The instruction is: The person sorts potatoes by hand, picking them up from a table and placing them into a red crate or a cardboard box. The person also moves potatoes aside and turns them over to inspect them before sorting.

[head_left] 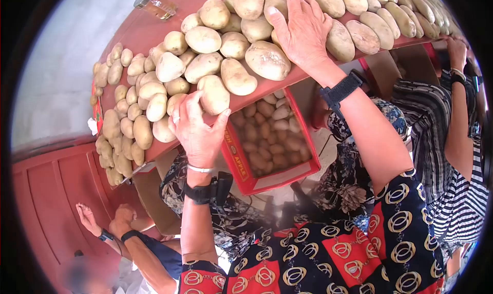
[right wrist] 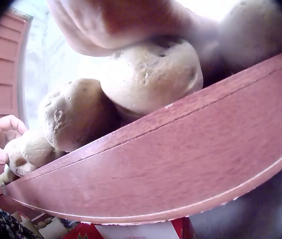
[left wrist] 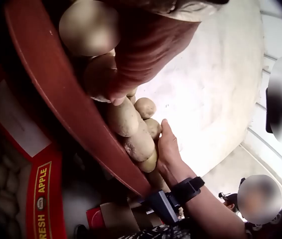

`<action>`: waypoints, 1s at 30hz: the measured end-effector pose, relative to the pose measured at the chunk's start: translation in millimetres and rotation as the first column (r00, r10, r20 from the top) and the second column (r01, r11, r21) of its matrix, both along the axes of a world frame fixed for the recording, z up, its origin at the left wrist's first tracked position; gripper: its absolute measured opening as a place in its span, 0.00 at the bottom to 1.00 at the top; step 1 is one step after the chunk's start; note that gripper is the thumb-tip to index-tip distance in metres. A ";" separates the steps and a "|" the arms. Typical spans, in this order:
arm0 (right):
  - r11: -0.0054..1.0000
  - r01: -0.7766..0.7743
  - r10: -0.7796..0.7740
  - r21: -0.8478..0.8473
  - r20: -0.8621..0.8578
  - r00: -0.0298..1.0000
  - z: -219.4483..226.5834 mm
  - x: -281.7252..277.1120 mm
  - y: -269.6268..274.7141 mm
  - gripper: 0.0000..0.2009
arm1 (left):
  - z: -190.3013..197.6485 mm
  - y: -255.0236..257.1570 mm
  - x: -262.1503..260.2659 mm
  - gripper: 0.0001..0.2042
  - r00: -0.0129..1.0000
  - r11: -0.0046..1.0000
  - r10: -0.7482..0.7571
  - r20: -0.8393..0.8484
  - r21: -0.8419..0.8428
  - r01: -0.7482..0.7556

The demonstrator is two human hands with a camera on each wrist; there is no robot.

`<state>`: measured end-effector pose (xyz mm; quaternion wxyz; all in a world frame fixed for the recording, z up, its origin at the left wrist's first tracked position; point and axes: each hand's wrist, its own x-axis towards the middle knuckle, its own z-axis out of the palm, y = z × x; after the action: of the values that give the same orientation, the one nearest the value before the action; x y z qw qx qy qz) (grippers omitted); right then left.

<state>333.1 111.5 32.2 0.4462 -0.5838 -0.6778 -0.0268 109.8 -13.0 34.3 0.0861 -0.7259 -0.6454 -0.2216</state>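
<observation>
In the head view my left hand [head_left: 197,135] grips a potato [head_left: 214,95] at the table's edge, thumb on one side and fingers on the other. My right hand [head_left: 305,34] rests with spread fingers on the potatoes farther right, beside a large blotched potato [head_left: 267,61]. The left wrist view has my left hand [left wrist: 151,47] over the row and my right hand [left wrist: 168,149] against the potatoes' far side. Seen from the right wrist, my right hand [right wrist: 116,22] lies above a potato [right wrist: 151,74], and my left hand [right wrist: 0,139] touches a smaller potato [right wrist: 19,157].
Potatoes are heaped along the red table [head_left: 120,37], near a lidded glass jar [head_left: 155,4]. Below the edge stands a red box [head_left: 313,165] of potatoes. Another person's hands [head_left: 122,219] show at lower left; someone in stripes [head_left: 462,201] is at right.
</observation>
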 end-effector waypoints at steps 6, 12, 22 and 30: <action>1.000 -0.021 0.021 -0.003 -0.011 1.000 0.3 -0.5 2.3 0.28 | 0.8 -1.6 6.9 0.34 0.999 0.999 0.029 0.022 0.018 -0.030; 1.000 -0.009 0.009 0.024 -0.009 1.000 -2.7 -2.8 4.2 0.28 | -3.4 10.4 15.3 0.33 0.981 0.986 0.155 -0.120 0.088 -0.145; 0.999 0.002 -0.004 0.051 0.035 0.999 0.5 -3.3 6.4 0.29 | 0.3 21.4 11.8 0.15 0.988 0.981 0.132 0.078 0.136 -0.142; 0.999 -0.002 0.000 0.043 0.035 0.999 -0.6 -7.4 10.0 0.29 | 5.0 42.8 5.2 0.08 0.987 0.961 0.151 0.046 0.226 -0.158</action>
<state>325.7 121.5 31.6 0.4467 -0.5733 -0.6850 -0.0511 114.9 29.8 39.4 0.1768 -0.6554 -0.6714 -0.2974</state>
